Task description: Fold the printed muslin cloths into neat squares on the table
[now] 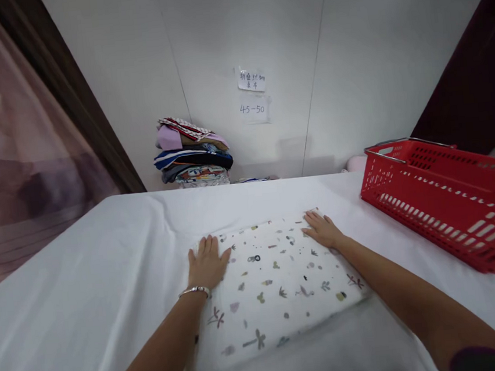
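Note:
A white cloth [278,281] printed with small palms, leaves and birds lies in front of me, folded into a rough rectangle. Flat on its upper left edge rests my left hand [208,263], fingers stretched out, with a silver bracelet at the wrist. My right hand [324,230] lies palm down on the upper right corner, fingers spread. Neither hand grips the cloth. Along the near side, its edge runs at a slant, lower on the left, and plain white fabric shows below it.
A white sheet [86,282] with wrinkles covers the table. At the right stands a red plastic basket [442,207] with metal handles. Folded fabrics [194,155] are piled behind the far edge, by the wall. Paper notes [254,110] hang there. A pinkish curtain [21,155] hangs left.

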`<state>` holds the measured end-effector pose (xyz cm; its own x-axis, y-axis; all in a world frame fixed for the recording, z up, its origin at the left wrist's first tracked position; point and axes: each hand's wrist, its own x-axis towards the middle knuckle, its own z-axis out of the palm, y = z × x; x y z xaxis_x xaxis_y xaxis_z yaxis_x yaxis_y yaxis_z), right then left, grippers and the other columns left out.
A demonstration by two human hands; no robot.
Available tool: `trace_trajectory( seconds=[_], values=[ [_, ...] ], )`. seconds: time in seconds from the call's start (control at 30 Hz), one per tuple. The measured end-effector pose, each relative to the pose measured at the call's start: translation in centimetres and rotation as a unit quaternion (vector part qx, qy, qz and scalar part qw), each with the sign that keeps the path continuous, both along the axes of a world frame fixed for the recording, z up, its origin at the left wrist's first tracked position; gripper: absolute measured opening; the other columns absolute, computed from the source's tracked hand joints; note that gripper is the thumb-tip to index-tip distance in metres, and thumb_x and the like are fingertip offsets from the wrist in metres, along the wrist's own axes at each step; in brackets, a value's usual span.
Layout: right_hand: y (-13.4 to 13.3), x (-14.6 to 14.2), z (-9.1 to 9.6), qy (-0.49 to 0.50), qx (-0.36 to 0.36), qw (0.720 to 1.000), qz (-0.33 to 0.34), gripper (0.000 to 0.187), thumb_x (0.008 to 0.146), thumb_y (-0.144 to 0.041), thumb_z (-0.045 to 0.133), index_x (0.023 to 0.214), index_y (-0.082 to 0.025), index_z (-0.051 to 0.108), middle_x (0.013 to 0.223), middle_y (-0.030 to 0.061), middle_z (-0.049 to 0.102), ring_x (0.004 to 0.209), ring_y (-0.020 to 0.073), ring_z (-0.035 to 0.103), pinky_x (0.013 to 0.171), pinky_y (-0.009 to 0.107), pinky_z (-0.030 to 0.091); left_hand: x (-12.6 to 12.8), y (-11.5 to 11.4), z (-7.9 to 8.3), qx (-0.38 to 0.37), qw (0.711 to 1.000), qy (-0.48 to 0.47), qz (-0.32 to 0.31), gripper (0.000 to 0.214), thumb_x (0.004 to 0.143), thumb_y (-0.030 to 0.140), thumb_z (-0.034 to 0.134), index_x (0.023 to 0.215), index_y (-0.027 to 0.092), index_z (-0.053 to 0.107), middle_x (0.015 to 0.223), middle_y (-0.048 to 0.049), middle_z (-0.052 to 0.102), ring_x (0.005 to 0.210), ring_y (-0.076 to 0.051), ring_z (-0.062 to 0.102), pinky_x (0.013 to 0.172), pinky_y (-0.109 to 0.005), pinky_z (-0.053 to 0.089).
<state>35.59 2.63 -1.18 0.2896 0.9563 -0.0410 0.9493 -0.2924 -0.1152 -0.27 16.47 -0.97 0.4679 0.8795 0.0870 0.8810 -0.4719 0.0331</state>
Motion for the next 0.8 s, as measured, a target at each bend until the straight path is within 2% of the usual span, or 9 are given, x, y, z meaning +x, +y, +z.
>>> trace_trajectory(
  seconds=[0.13, 0.23, 0.3, 0.43, 0.57, 0.67, 0.73, 0.8],
  values=[
    [-0.2, -0.6, 0.4, 0.015, -0.010, 1.000, -0.022, 0.063, 0.089, -0.058, 0.024, 0.142, -0.023, 0.028, 0.152, 0.0045, 0.016, 0.139, 0.0219, 0.012, 0.109, 0.050, 0.014, 0.0, 0.0, 0.2, -0.016, 1.000, -0.001, 0.003, 0.066, 0.089, 0.051, 0.022, 0.141, 0.012, 0.030, 0.149, -0.0088, 0.023, 0.139, -0.027, 0.013, 0.108, -0.056, 0.017],
    [-1.7, -0.4, 0.7, 0.016, -0.011, 0.999, -0.035, 0.062, 0.090, -0.055, 0.025, 0.141, -0.021, 0.030, 0.151, 0.0069, 0.018, 0.139, 0.0240, 0.013, 0.108, 0.051, 0.016, 0.0, 0.1, 0.1, -0.024, 1.000, -0.007, 0.005, 0.068, 0.088, 0.053, 0.021, 0.142, 0.013, 0.029, 0.150, -0.0080, 0.021, 0.139, -0.026, 0.012, 0.108, -0.056, 0.016],
    [-3.6, -0.1, 0.6, 0.017, -0.013, 0.999, -0.045, 0.062, 0.090, -0.053, 0.027, 0.140, -0.017, 0.032, 0.151, 0.0087, 0.019, 0.138, 0.0252, 0.015, 0.108, 0.049, 0.020, 0.0, 0.2, 0.0, -0.027, 1.000, -0.012, 0.004, 0.069, 0.088, 0.054, 0.020, 0.142, 0.013, 0.029, 0.150, -0.0084, 0.021, 0.139, -0.027, 0.012, 0.108, -0.057, 0.016],
    [-8.8, 0.6, -0.1, 0.062, 0.016, 0.995, -0.075, 0.056, 0.089, -0.044, 0.033, 0.138, -0.016, 0.039, 0.149, 0.0080, 0.024, 0.135, 0.0221, 0.026, 0.109, 0.036, 0.024, -0.1, 0.4, -0.2, -0.025, 0.999, -0.026, -0.001, 0.068, 0.088, 0.054, 0.021, 0.141, 0.013, 0.031, 0.150, -0.0101, 0.021, 0.139, -0.028, 0.013, 0.107, -0.058, 0.017],
    [-13.6, 0.7, -0.8, 0.127, 0.072, 0.982, -0.120, 0.052, 0.085, -0.036, 0.040, 0.132, -0.016, 0.047, 0.145, 0.0057, 0.034, 0.130, 0.0202, 0.036, 0.109, 0.032, 0.026, -0.1, 0.3, 0.7, -0.038, 0.999, -0.028, -0.003, 0.066, 0.088, 0.053, 0.025, 0.141, 0.013, 0.030, 0.150, -0.0101, 0.018, 0.139, -0.027, 0.011, 0.108, -0.056, 0.016],
    [-16.2, 0.3, -1.0, 0.156, 0.120, 0.970, -0.142, 0.049, 0.081, -0.033, 0.045, 0.126, -0.016, 0.053, 0.136, 0.0073, 0.047, 0.124, 0.0204, 0.043, 0.107, 0.034, 0.029, -0.2, -1.2, 2.1, -0.044, 0.999, -0.020, -0.011, 0.066, 0.088, 0.054, 0.027, 0.141, 0.014, 0.031, 0.151, -0.0104, 0.015, 0.139, -0.028, 0.010, 0.109, -0.054, 0.017],
    [-17.6, 0.1, -1.0, 0.178, 0.144, 0.960, -0.164, 0.051, 0.080, -0.037, 0.047, 0.126, -0.016, 0.053, 0.129, 0.0079, 0.053, 0.119, 0.0214, 0.048, 0.105, 0.035, 0.033, -0.7, -3.1, 2.7, -0.040, 0.998, -0.012, -0.044, 0.066, 0.088, 0.055, 0.028, 0.140, 0.015, 0.033, 0.151, -0.0100, 0.015, 0.139, -0.028, 0.010, 0.109, -0.053, 0.016],
    [-18.5, 0.0, -1.0, 0.197, 0.159, 0.949, -0.189, 0.056, 0.079, -0.043, 0.048, 0.127, -0.016, 0.052, 0.126, 0.0088, 0.056, 0.115, 0.0224, 0.052, 0.101, 0.036, 0.037, -1.5, -5.6, 2.7, -0.034, 0.995, -0.004, -0.096, 0.066, 0.088, 0.057, 0.029, 0.140, 0.017, 0.034, 0.151, -0.0090, 0.017, 0.139, -0.028, 0.012, 0.110, -0.052, 0.014]
  ],
)
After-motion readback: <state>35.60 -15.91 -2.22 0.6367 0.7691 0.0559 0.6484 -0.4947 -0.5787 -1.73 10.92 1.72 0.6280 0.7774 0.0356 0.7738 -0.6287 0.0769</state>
